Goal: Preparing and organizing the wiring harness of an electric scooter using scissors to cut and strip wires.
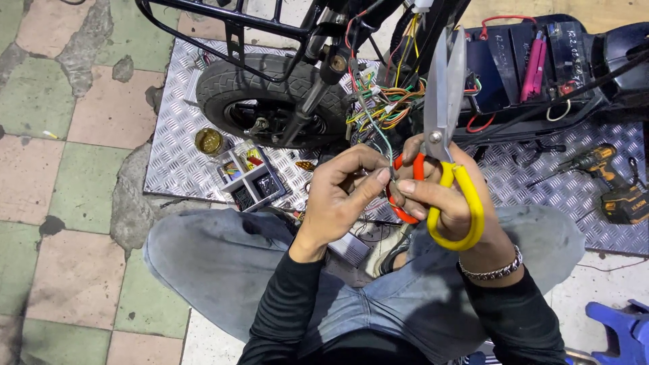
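Note:
My right hand (451, 197) grips a pair of scissors (445, 88) with one yellow and one red handle, blades shut and pointing up. Its thumb and forefinger also pinch a thin wire (376, 128). My left hand (343, 190) pinches the same wire from the left, fingertips touching those of the right hand. The wire runs up into a tangled bundle of coloured wires (392, 101) hanging from the black frame of a small electric vehicle. I squat with both knees in grey jeans below the hands.
A small black tyre (230, 84) stands on a ridged metal plate (176, 155). A clear box of small parts (251, 177) and a brass-coloured tin (209, 141) lie beside it. A yellow cordless drill (612, 181) lies right. Batteries (500, 64) sit in the open vehicle body. A blue plastic stool (625, 331) stands at the lower right.

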